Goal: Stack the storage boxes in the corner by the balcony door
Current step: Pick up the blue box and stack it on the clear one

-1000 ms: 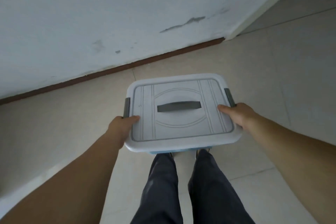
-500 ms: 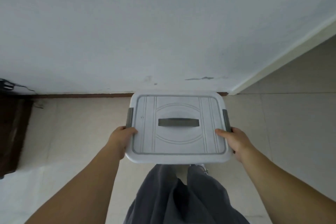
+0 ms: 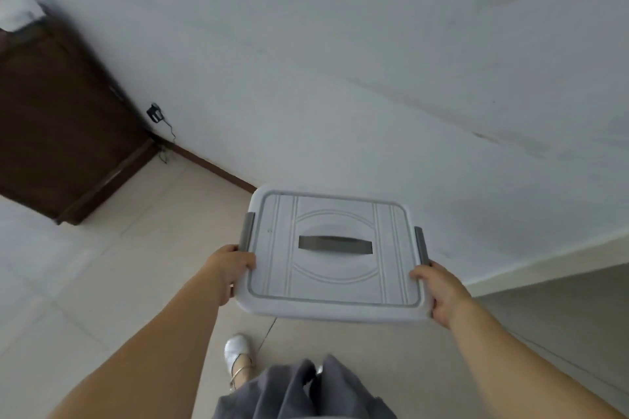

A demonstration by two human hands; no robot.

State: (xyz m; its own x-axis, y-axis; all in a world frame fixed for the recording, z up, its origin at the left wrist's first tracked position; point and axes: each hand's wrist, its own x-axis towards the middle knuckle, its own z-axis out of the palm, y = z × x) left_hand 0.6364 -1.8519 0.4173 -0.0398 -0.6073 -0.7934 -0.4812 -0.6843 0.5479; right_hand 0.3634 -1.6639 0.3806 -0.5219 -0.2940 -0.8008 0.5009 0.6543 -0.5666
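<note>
I carry a storage box (image 3: pixel 333 279) with a white lid, a grey handle in the lid's middle and grey side clips, held level above the floor in front of me. My left hand (image 3: pixel 229 267) grips the lid's left edge just below the left clip. My right hand (image 3: pixel 439 289) grips the right edge below the right clip. The fingers of both hands curl under the rim and are hidden. The box body under the lid is out of sight.
A white wall (image 3: pixel 374 78) with a brown skirting strip (image 3: pixel 218 170) runs close ahead. Dark brown furniture (image 3: pixel 58 119) stands at the left, with a black plug and cord (image 3: pixel 156 114) beside it. Pale floor tiles (image 3: pixel 102 282) lie below; my white shoe (image 3: pixel 238 359) steps forward.
The view has turned left and tilted: the dark furniture now fills the upper left. The box stays in both hands, and my left foot has come forward.
</note>
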